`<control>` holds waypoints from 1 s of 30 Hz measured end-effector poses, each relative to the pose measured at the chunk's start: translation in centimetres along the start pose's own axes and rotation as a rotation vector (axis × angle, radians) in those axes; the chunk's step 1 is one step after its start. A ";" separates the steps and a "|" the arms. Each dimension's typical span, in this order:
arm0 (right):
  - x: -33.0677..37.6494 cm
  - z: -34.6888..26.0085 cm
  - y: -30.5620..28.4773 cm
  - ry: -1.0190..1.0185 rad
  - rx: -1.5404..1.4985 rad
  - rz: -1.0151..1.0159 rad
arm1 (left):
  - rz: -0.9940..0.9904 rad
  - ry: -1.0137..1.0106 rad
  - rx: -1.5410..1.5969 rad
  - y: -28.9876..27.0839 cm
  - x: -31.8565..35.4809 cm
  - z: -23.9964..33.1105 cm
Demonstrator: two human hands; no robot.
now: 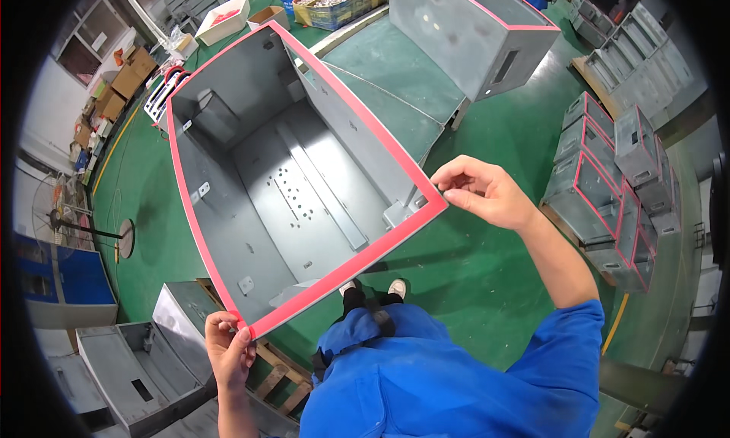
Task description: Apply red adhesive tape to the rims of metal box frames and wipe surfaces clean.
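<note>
A large grey metal cabinet (365,145) lies with its open side up in front of me. Red tape (342,274) runs along its rim on all sides. At the near left corner my left hand (228,354) is closed, thumb and fingers pinching the tape at the edge. My right hand (490,195) is at the near right corner with its fingers curled and thumb drawn in against the rim. What lies between those fingertips is too small to make out. Inside the cabinet are a hole pattern, a long raised rail (319,179) and small brackets.
Another red-edged grey cabinet (464,39) stands beyond, on a green-topped surface (395,80). Stacked grey housings (601,187) line the right. More grey housings (144,369) and a wooden pallet (277,381) are at lower left. A fan (125,236) stands left; boxes (338,8) sit at the back.
</note>
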State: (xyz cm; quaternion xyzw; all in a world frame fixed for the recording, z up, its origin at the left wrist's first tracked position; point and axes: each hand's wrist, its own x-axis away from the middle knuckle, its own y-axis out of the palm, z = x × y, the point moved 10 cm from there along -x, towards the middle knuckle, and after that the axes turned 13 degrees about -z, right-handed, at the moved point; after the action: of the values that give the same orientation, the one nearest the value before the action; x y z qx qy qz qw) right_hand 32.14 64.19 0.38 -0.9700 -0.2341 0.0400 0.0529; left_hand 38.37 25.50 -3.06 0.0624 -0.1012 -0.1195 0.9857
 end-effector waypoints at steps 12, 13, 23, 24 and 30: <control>-1.7 -3.5 2.0 -0.035 0.561 -0.215 | -0.017 -0.007 0.143 -1.0 -0.3 -1.5; -1.7 -3.6 2.2 -0.038 0.583 -0.224 | -0.021 -0.007 0.141 -1.1 -0.3 -1.6; -2.4 -3.1 2.8 0.127 0.577 -0.388 | -0.035 -0.007 0.141 -1.2 -0.6 -1.6; -2.5 -2.9 2.8 0.166 0.555 -0.411 | -0.033 -0.010 0.139 -1.1 -0.5 -1.5; -3.0 -1.9 2.5 0.301 0.572 -0.427 | -0.063 -0.010 0.088 -1.2 -0.5 -1.6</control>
State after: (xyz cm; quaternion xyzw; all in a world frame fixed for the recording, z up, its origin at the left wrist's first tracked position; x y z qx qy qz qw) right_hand 30.78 60.46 2.15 -0.8404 -0.4000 -0.0509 0.3622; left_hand 37.96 24.65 -4.91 0.1083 -0.1094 -0.1460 0.9772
